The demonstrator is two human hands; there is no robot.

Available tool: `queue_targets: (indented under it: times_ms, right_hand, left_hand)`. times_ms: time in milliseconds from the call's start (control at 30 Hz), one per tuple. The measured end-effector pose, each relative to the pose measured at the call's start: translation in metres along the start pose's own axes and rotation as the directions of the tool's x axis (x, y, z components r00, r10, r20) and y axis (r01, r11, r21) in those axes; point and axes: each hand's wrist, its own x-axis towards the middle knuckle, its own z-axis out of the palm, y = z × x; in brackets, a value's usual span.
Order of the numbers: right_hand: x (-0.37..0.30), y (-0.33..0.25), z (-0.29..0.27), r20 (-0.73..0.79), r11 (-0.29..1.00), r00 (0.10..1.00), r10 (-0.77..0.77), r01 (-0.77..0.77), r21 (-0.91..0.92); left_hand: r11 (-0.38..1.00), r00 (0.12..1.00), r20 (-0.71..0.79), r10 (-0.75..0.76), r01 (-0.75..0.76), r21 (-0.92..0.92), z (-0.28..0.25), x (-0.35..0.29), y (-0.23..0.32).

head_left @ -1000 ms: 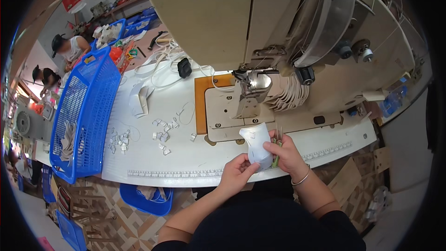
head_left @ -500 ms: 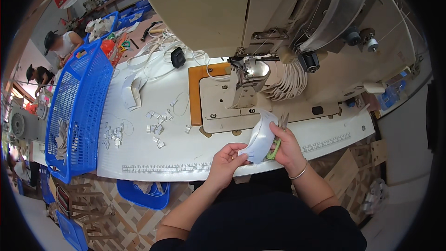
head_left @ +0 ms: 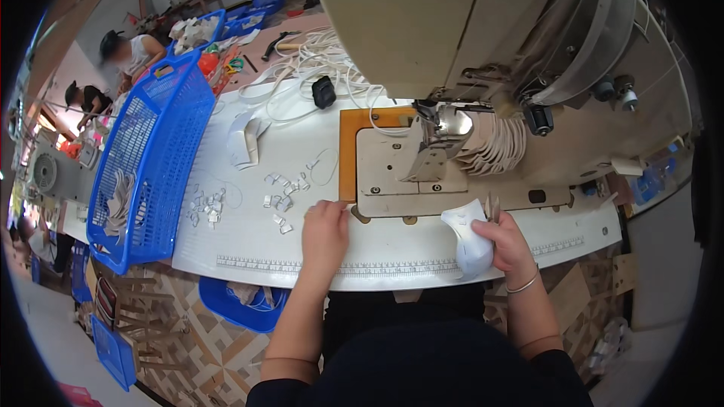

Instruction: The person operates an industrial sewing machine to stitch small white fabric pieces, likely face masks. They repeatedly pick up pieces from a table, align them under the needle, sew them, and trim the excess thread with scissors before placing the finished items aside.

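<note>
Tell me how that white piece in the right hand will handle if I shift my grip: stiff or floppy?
Probably floppy: the white piece curves and droops below the right hand rather than lying flat. It looks thin and light, pinched at one edge only. Likely not fragile, but it may fold or slip, so the left hand, now on the table, could steady it.

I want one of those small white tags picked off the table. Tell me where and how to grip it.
Take the stray tag nearest the left hand, lying apart from the cluster. It lies flat on the white table, so come from above and pinch its two short edges with fingertips. Judged by its pose, a side approach would likely just push it along.
</note>
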Motion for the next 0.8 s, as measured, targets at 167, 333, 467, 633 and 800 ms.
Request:
queue_targets:
  times_ms: [167,333,467,633,800]
  right_hand:
    - [0.01,-0.001,0.008,0.028,0.997,0.998,0.062,-0.06,-0.053]
    - [0.022,-0.006,0.024,0.183,0.978,0.981,0.063,-0.024,-0.209]
    - [0.028,-0.009,0.023,0.259,0.972,0.965,0.042,0.021,-0.236]
    - [0.028,-0.017,0.029,0.244,0.958,0.967,0.066,0.006,-0.285]
    - [0.03,-0.021,0.031,0.279,0.935,0.96,0.034,0.068,-0.349]
  left_hand:
    - [0.994,0.994,0.012,-0.106,0.105,0.036,0.002,0.001,-0.028]
    - [0.984,0.978,0.122,-0.17,0.175,-0.033,0.001,0.005,-0.035]
    - [0.939,0.913,0.301,-0.275,0.322,-0.12,-0.011,0.021,-0.029]
    - [0.969,0.944,0.313,-0.107,0.17,-0.181,-0.018,0.028,-0.023]
    - [0.828,0.994,0.098,0.044,0.019,-0.561,-0.029,0.028,0.026]
